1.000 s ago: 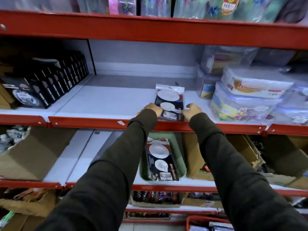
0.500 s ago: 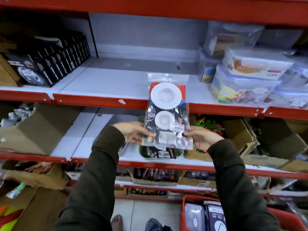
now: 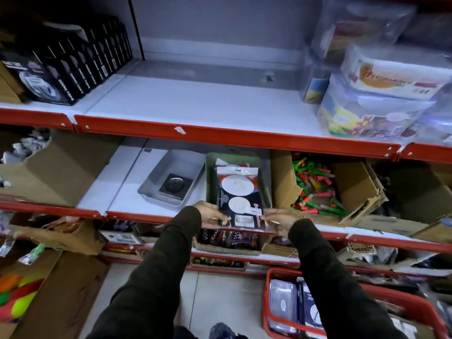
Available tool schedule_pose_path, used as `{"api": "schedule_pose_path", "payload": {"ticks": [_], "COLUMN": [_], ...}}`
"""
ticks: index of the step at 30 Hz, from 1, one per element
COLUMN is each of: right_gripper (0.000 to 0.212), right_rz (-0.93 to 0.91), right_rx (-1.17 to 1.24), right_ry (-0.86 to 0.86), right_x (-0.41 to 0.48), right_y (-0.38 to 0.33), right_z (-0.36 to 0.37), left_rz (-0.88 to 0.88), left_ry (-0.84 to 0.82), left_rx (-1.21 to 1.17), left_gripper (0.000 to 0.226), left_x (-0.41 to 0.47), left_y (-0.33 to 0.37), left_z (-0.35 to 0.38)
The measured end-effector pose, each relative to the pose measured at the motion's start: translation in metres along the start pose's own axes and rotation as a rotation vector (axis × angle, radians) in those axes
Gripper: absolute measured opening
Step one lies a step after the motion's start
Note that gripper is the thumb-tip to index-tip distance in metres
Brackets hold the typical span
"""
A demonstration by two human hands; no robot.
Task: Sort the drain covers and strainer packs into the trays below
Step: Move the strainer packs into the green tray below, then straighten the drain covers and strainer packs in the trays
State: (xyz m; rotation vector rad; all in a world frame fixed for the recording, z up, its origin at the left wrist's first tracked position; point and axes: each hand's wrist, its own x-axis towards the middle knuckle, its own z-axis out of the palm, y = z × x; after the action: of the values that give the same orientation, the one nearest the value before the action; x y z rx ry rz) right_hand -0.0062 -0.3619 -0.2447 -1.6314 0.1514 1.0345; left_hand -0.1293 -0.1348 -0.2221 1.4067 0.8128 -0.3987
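Strainer pack (image 3: 241,200) is pinched at its lower corners, left hand (image 3: 210,215) and right hand (image 3: 278,220) fingers pressed on opposite edges; pack lies just beyond the fingertips, over the green tray (image 3: 210,177). Judged light, floppy, slippery film; best gripped by the edges, not the bulging discs. Grey tray (image 3: 156,177) with drain cover (image 3: 174,187) sits left of the left fingers
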Motion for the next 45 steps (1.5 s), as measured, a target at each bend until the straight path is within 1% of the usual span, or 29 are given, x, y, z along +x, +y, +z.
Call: {"api": "schedule_pose_path", "payload": {"ticks": [2, 4, 6, 8, 10, 12, 14, 16, 18, 19, 21, 23, 24, 26, 27, 28, 29, 31, 33, 34, 38, 42, 45], "right_gripper": [0.046, 0.047, 0.052, 0.054, 0.048, 0.04, 0.035, 0.032, 0.032, 0.032, 0.035, 0.037, 0.034, 0.017, 0.009, 0.015, 0.019, 0.021, 0.041, 0.046, 0.048, 0.056, 0.052], "right_rz": [-0.058, -0.076, -0.091, -0.14, -0.244, -0.381, -0.502, -0.591, -0.642, -0.635, -0.527, -0.358, -0.264, -0.087, -0.026, 0.005, 0.024, 0.032, 0.069, 0.086, 0.123, 0.149, 0.147], "right_rx": [-0.086, -0.147, -0.289, -0.468, -0.63, -0.678, -0.625, -0.588, -0.546, -0.489, -0.302, -0.039, 0.073, 0.269, 0.348, 0.391, 0.415, 0.376, 0.336, 0.321, 0.292, 0.295, 0.291], "right_ry": [0.12, 0.177, 0.225, 0.317, 0.435, 0.537, 0.537, 0.472, 0.371, 0.302, 0.162, 0.041, 0.012, 0.008, 0.023, 0.055, 0.097, 0.169, 0.213, 0.219, 0.258, 0.264, 0.24], "right_x": [0.011, 0.02, 0.025, 0.023, 0.019, 0.018, 0.02, 0.028, 0.039, 0.045, 0.061, 0.078, 0.085, 0.106, 0.115, 0.124, 0.133, 0.146, 0.157, 0.16, 0.168, 0.168, 0.166], "right_y": [-0.014, -0.024, -0.029, -0.031, -0.032, -0.038, -0.045, -0.054, -0.064, -0.068, -0.074, -0.077, -0.08, -0.083, -0.086, -0.084, -0.083, -0.079, -0.074, -0.074, -0.071, -0.066, -0.063], "right_z": [0.007, 0.016, 0.023, 0.031, 0.041, 0.055, 0.073, 0.099, 0.131, 0.147, 0.185, 0.221, 0.237, 0.269, 0.283, 0.293, 0.301, 0.312, 0.319, 0.323, 0.33, 0.334, 0.334], "left_rz": [0.074, 0.123, 0.16, 0.217, 0.28, 0.342, 0.397, 0.459, 0.507, 0.518, 0.485, 0.375, 0.311, 0.189, 0.141, 0.106, 0.08, 0.022, -0.02, -0.032, -0.05, -0.037, -0.009], "left_ry": [0.151, 0.283, 0.381, 0.431, 0.46, 0.511, 0.548, 0.577, 0.598, 0.606, 0.609, 0.579, 0.556, 0.514, 0.494, 0.469, 0.44, 0.389, 0.361, 0.351, 0.329, 0.303, 0.292], "left_rx": [0.074, 0.165, 0.276, 0.325, 0.299, 0.267, 0.241, 0.279, 0.331, 0.354, 0.353, 0.224, 0.166, 0.127, 0.126, 0.126, 0.128, 0.145, 0.168, 0.171, 0.186, 0.207, 0.209], "left_gripper": [0.064, 0.059, 0.053, 0.054, 0.052, 0.044, 0.035, 0.028, 0.028, 0.03, 0.035, 0.039, 0.042, 0.049, 0.052, 0.054, 0.055, 0.057, 0.057, 0.057, 0.053, 0.049, 0.046], "left_x": [0.013, 0.023, 0.027, 0.031, 0.033, 0.034, 0.034, 0.037, 0.04, 0.042, 0.05, 0.059, 0.066, 0.085, 0.094, 0.103, 0.112, 0.125, 0.133, 0.138, 0.145, 0.148, 0.146], "left_y": [0.006, 0.008, 0.005, 0.0, -0.006, -0.009, -0.008, -0.003, 0.002, 0.005, 0.008, 0.009, 0.009, 0.01, 0.012, 0.013, 0.014, 0.013, 0.01, 0.008, 0.002, 0.001, -0.001], "left_z": [0.004, 0.007, 0.006, 0.003, -0.003, -0.015, -0.029, -0.048, -0.071, -0.082, -0.11, -0.138, -0.152, -0.181, -0.193, -0.202, -0.209, -0.216, -0.218, -0.22, -0.222, -0.226, -0.227]}}
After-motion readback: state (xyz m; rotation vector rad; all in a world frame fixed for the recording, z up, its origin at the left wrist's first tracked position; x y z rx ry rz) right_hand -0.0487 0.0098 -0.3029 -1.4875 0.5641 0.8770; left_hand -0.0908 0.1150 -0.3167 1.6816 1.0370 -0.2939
